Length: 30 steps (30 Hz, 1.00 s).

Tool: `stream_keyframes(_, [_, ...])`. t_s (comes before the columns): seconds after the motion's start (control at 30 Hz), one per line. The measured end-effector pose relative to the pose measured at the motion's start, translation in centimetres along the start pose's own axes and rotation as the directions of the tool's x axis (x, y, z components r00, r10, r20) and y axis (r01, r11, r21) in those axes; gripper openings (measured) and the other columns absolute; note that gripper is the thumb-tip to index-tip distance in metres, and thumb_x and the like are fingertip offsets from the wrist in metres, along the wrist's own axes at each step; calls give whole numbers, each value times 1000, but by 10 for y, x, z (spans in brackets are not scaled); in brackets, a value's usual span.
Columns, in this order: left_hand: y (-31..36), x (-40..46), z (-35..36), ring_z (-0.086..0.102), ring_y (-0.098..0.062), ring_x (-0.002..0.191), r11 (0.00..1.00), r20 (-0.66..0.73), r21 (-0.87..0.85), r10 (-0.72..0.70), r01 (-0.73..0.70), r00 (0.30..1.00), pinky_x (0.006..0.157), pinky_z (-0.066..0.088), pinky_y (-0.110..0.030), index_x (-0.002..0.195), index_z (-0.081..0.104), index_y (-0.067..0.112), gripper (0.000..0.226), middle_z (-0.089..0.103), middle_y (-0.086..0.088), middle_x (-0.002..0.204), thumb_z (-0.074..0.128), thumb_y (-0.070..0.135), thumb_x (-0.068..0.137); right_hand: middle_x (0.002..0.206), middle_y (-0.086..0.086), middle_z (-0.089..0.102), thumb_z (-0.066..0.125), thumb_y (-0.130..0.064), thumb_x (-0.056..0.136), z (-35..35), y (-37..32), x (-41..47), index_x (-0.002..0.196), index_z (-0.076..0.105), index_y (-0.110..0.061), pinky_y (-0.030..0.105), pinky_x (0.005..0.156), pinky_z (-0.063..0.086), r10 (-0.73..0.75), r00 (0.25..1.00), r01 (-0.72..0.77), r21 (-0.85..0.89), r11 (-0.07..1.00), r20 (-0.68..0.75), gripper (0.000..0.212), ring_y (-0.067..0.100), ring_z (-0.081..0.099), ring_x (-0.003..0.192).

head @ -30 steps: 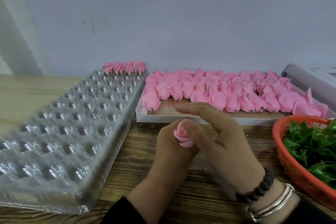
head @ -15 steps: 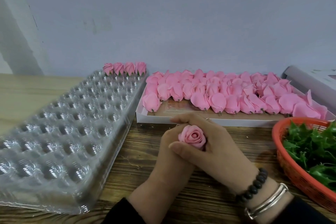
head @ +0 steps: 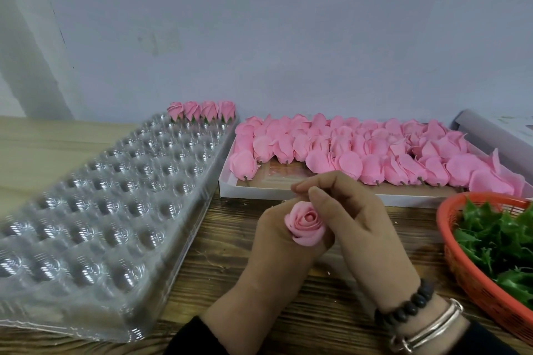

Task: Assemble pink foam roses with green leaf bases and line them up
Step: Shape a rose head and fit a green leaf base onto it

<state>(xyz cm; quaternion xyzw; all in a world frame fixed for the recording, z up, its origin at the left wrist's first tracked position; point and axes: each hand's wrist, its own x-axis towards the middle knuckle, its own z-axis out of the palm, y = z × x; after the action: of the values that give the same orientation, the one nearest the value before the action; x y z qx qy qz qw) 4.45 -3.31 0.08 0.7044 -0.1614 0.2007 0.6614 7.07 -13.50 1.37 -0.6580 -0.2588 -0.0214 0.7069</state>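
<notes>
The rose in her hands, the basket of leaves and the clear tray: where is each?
rose [head: 306,222], head view, on its spiral centre.
basket [head: 473,279], head view, on its orange wall.
clear tray [head: 95,210], head view, on an empty cup.

The left hand [head: 277,236] curls its fingers round a rose [head: 305,223], the bloom facing up out of the grip. The right hand [head: 354,225] lies just beside it, thumb and forefinger meeting above the rose, wrist banded.
</notes>
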Motion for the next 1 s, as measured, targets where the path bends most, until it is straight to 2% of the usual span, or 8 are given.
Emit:
stream_keyframes(0.1, [0,0,0,57,3,58,999,-23,49,0,1,1000,56,43,-9,65,61,30,33,62,14,58,72,0,70,84,2,71,49,-31,82,2,5,0,82,71,-16,28,75,53,20,1000,-20,-38,999,-13,26,13,66,81])
stream_keyframes(0.27, [-2,-1,2,58,2,60,992,3,124,9,-10,1000,55,43,-11,64,59,31,20,62,16,60,62,12,71,99,-20,68,37,-50,86,6,3,-4,95,67,-33,19,82,48,-132,990,116,-259,959,-43,36,-1,63,95])
stream_keyframes(0.43, [-5,-1,7,61,11,71,973,15,231,-12,8,1000,61,45,-8,71,58,33,39,64,24,68,57,-6,80,90,-21,69,35,-47,85,12,2,-6,96,72,-27,13,80,40,-203,979,181,-515,838,13,43,-2,58,87])
stream_keyframes(0.63, [-5,-6,13,43,34,71,945,39,276,-194,176,980,68,37,5,111,54,12,30,47,23,88,56,-5,85,99,-27,66,43,-40,82,4,0,-1,93,73,-29,5,89,34,-51,990,119,-562,819,134,34,-8,54,98])
stream_keyframes(0.7, [1,-2,12,42,35,68,932,94,318,-214,174,972,63,34,5,84,52,20,20,45,26,79,54,0,88,96,-29,66,44,-36,80,0,-1,1,91,73,-30,6,89,37,44,981,66,-541,839,187,31,-11,56,97])
stream_keyframes(0.8, [2,0,8,52,19,54,916,127,317,-297,245,946,52,36,0,53,45,20,41,52,10,40,52,1,88,90,-23,70,43,-43,78,-4,-2,1,95,68,-40,11,73,49,120,959,34,-524,851,256,30,5,68,80])
stream_keyframes(0.9, [3,-3,4,53,-1,44,921,130,281,-316,271,940,47,39,-9,53,49,19,38,54,8,40,52,5,87,95,-21,68,50,-55,70,-5,-4,0,102,60,-50,18,51,52,168,943,-19,-459,888,287,34,21,70,63])
stream_keyframes(1.0, [4,-2,1,52,-2,42,961,126,199,-221,194,967,41,37,-12,58,55,26,41,56,11,45,54,-7,83,107,-28,61,72,-58,56,-9,-3,1,111,53,-54,23,66,58,176,940,-53,-387,921,291,59,17,71,76])
